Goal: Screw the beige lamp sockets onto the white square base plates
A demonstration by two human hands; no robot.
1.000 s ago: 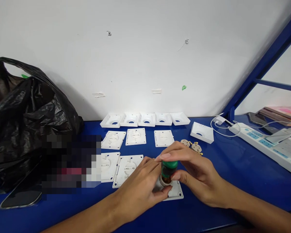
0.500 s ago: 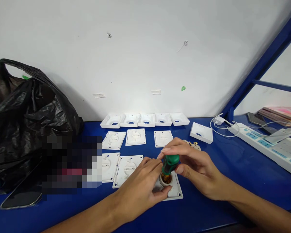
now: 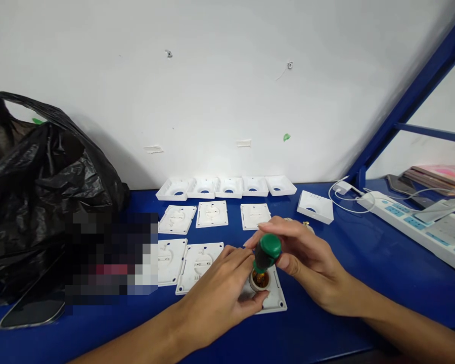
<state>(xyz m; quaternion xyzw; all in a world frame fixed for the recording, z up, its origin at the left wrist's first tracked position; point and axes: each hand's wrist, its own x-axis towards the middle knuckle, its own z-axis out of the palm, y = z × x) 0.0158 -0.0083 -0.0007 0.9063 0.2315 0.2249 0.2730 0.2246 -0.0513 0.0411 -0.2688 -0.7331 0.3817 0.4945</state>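
Observation:
My right hand (image 3: 307,265) holds a short screwdriver (image 3: 269,250) with a green and black handle, thumb on one side and fingers curled round the other. The screwdriver stands slightly tilted, its lower end down in a round lamp socket (image 3: 260,283) with a brass-coloured inside. That socket sits on a square white plate (image 3: 276,298) lying on the blue table. My left hand (image 3: 222,288) is closed around the socket's side, thumb in front and fingers behind, resting over the plate. The screwdriver's tip is hidden inside the socket.
More white plates (image 3: 199,263) lie left of and behind my hands. White box covers (image 3: 228,188) line the wall, with another cover (image 3: 314,206) to the right. A black plastic bag (image 3: 53,177) and a phone (image 3: 34,303) are left; a power strip (image 3: 413,222) with cables is right.
The screwdriver handle leans a little more toward me, showing more of its green top. My right fingers have shifted slightly around it. My left hand and the plate stay put.

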